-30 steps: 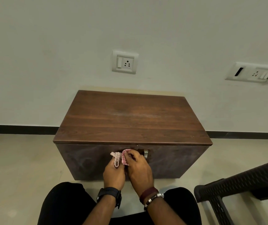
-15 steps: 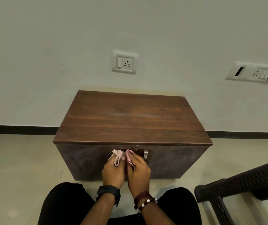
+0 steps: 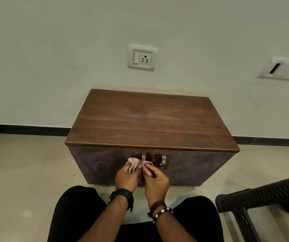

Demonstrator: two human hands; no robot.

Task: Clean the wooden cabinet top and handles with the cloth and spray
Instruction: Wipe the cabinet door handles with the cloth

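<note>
A low dark wooden cabinet [image 3: 150, 123] stands against the wall, its top bare with a faint pale streak near the middle. Two metal handles sit on its front: the left handle [image 3: 143, 157] and the right handle [image 3: 163, 160]. A pink checked cloth [image 3: 134, 164] is stretched between my hands around the lower part of the left handle. My left hand [image 3: 127, 179] grips one end of the cloth, and my right hand [image 3: 156, 182] pinches the other end. No spray bottle is in view.
A dark plastic woven chair [image 3: 262, 201] stands at the lower right. My knees in black trousers [image 3: 75, 212] are close to the cabinet front. Wall sockets [image 3: 142, 57] sit above the cabinet. Beige floor tiles [image 3: 26, 172] lie to the left.
Both hands have slid down the left handle with the cloth, so the handle's upper part now shows. The right hand has turned and pulled its cloth end back.
</note>
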